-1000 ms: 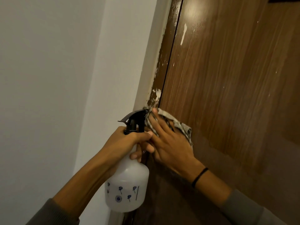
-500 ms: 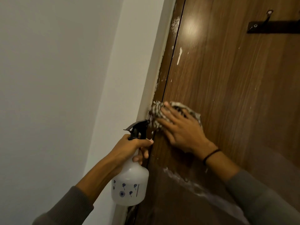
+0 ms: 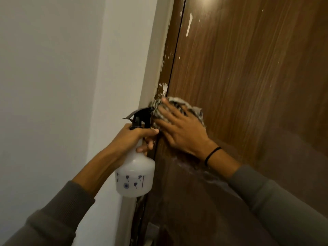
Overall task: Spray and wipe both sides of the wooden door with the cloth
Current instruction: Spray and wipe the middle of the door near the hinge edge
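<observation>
**Fingers [image 3: 169, 110] spread flat on a cloth [image 3: 196, 110] against a wooden door [image 3: 248, 77], other hand gripping a spray bottle [image 3: 134, 174]**

At the centre of the frame the right hand [image 3: 184, 132] has its fingers straight and fanned out. They press the crumpled, grey-and-white streaked cloth onto the door's left edge. The cloth bunches out above and to the right of the fingertips. Its left end reaches the dark seam where the door meets the door frame [image 3: 166, 59].

The door fills the right half of the frame. It is smooth brown veneer with vertical grain and a soft shine at the top. It carries scattered white flecks and one long white paint streak [image 3: 189, 23] near the upper centre. Its lower part looks darker and duller, and a pale smeared line [image 3: 195, 172] runs diagonally beneath the right wrist. The door frame is a narrow brown strip with ragged, chipped white patches. Left of it, a smooth pale wall [image 3: 53, 68] fills the left half.

The left hand [image 3: 131, 137] sits just left of the right hand, fingers curled round the neck of the bottle. The bottle is rounded, translucent white plastic with small dark flower prints. Its black trigger head [image 3: 142, 116] points right, the nozzle just beside the cloth. The bottle hangs in front of the frame's edge at lower centre.

A thin black band [image 3: 212, 155] circles the right wrist. Grey ribbed sleeves [image 3: 53, 219] enter from the bottom corners.

Broad veneer lies open above and to the right of the cloth. On the left, the two hands are close together.
</observation>
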Available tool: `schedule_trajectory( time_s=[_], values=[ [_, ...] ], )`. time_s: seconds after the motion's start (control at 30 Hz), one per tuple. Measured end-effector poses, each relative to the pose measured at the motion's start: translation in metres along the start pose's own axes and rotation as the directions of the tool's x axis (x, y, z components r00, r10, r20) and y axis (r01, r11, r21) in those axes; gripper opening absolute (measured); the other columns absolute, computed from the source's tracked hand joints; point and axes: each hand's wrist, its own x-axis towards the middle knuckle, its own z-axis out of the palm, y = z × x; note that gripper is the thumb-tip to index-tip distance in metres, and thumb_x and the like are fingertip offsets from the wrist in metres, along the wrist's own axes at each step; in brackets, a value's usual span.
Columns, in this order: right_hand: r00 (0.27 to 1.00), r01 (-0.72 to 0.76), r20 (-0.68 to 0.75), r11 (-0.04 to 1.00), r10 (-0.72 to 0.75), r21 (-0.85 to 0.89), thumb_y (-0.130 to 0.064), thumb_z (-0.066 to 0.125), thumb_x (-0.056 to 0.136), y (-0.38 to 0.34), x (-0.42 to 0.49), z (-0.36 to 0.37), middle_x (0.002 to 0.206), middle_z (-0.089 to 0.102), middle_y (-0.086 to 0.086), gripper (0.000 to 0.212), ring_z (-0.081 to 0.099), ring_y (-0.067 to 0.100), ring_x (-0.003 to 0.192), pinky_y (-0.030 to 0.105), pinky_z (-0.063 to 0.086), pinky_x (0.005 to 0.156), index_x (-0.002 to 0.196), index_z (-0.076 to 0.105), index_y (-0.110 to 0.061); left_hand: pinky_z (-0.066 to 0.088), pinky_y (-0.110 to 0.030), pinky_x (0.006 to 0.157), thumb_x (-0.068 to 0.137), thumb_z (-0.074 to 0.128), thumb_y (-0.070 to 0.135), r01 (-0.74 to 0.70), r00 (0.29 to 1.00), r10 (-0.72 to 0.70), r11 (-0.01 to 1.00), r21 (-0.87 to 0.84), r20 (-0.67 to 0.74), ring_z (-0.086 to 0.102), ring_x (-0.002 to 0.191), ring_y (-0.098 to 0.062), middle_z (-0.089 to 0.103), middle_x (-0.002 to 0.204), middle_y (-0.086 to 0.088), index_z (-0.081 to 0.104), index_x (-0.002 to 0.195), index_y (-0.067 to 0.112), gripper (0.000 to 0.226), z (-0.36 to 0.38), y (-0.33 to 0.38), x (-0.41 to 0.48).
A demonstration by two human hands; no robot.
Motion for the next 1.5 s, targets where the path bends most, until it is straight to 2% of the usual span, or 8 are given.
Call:
schedule_trajectory(
  time_s=[0.13, 0.4, 0.63, 0.8, 0.9, 1.17, 1.33, 1.5],
  values=[
    [0.997, 0.007, 0.076, 0.997, -0.012, 0.072, -0.041, 0.052, 0.093, -0.053, -0.046, 0.027, 0.166, 0.025, 0.006, 0.066, 0.020, 0.025, 0.153, 0.045, 0.023, 0.119, 0.156, 0.037, -0.026, 0.045, -0.025, 0.046, 0.093, 0.067, 0.014, 0.002, 1.000, -0.002, 0.999, 0.033, -0.023, 0.038, 0.038, -0.014, 0.061, 0.061, -0.014, 0.066, 0.075, 0.004, 0.021, 0.001, -0.001, -0.001],
    [0.913, 0.133, 0.326, 0.934, -0.245, 0.330, -0.034, 0.068, 0.082, -0.110, -0.119, 0.040, 0.155, 0.047, 0.005, 0.063, 0.041, 0.026, 0.143, 0.046, 0.045, 0.111, 0.143, 0.056, -0.025, 0.045, -0.027, 0.051, 0.094, 0.068, 0.017, 0.074, 0.997, -0.067, 0.983, 0.165, -0.049, 0.039, 0.038, -0.013, 0.063, 0.061, -0.010, 0.063, 0.079, 0.006, 0.019, 0.003, 0.005, -0.004],
    [0.907, -0.354, 0.418, 0.642, 0.056, 0.680, -0.038, 0.032, 0.108, -0.103, -0.156, -0.012, 0.166, 0.008, -0.013, 0.046, -0.009, -0.001, 0.152, 0.023, -0.001, 0.123, 0.154, 0.038, -0.036, 0.046, -0.023, 0.047, 0.092, 0.070, 0.021, 0.095, 0.995, -0.097, 0.975, 0.202, 0.004, 0.041, 0.041, -0.012, 0.067, 0.068, -0.009, 0.068, 0.098, 0.006, 0.016, 0.002, -0.007, -0.017],
    [0.831, -0.542, 0.443, 0.305, 0.337, 0.783, -0.037, 0.036, 0.108, -0.081, -0.169, -0.057, 0.169, 0.011, -0.014, 0.044, 0.009, 0.003, 0.154, 0.037, 0.018, 0.125, 0.147, 0.035, -0.057, 0.048, -0.026, 0.051, 0.089, 0.072, 0.031, 0.136, 0.984, -0.153, 0.974, 0.183, 0.087, 0.045, 0.044, -0.011, 0.076, 0.088, -0.005, 0.069, 0.102, 0.005, 0.030, 0.022, -0.029, -0.032],
    [0.798, -0.531, 0.376, 0.256, 0.471, 0.808, -0.036, 0.037, 0.108, -0.067, -0.174, -0.078, 0.167, 0.023, -0.009, 0.043, 0.022, 0.009, 0.153, 0.047, 0.030, 0.123, 0.149, 0.039, -0.049, 0.047, -0.023, 0.049, 0.083, 0.073, 0.036, 0.174, 0.971, -0.198, 0.970, 0.172, 0.134, 0.044, 0.043, -0.009, 0.076, 0.085, 0.001, 0.069, 0.100, 0.005, 0.035, 0.041, -0.042, -0.036],
    [0.630, -0.544, -0.013, 0.454, 0.776, 0.706, -0.031, 0.038, 0.108, -0.007, -0.155, -0.094, 0.161, 0.037, -0.004, 0.045, 0.029, 0.015, 0.151, 0.052, 0.028, 0.122, 0.152, 0.039, -0.036, 0.042, -0.025, 0.043, 0.087, 0.073, 0.010, 0.308, 0.940, -0.318, 0.947, 0.093, 0.124, 0.039, 0.037, -0.013, 0.055, 0.055, -0.006, 0.060, 0.071, 0.004, 0.022, 0.061, -0.078, -0.044],
    [0.750, -0.629, -0.050, 0.734, 0.660, 0.256, -0.040, 0.034, 0.108, 0.012, -0.106, -0.049, 0.169, 0.016, 0.009, 0.050, -0.001, 0.024, 0.157, 0.051, 0.017, 0.123, 0.158, 0.031, -0.033, 0.042, -0.027, 0.047, 0.090, 0.072, 0.017, 0.208, 0.957, -0.234, 0.965, 0.158, 0.172, 0.038, 0.038, -0.014, 0.055, 0.051, -0.002, 0.060, 0.072, 0.003, 0.025, 0.054, -0.067, -0.049],
    [0.953, -0.302, 0.031, 0.947, 0.300, 0.107, -0.031, 0.055, 0.099, -0.041, -0.136, 0.007, 0.167, 0.015, 0.013, 0.058, 0.007, 0.030, 0.156, 0.051, 0.032, 0.118, 0.153, 0.038, -0.027, 0.040, -0.025, 0.045, 0.090, 0.072, 0.019, 0.104, 0.972, -0.139, 0.978, 0.184, 0.191, 0.039, 0.039, -0.014, 0.063, 0.061, -0.004, 0.065, 0.083, 0.006, 0.016, 0.063, -0.060, -0.039]
  ],
)
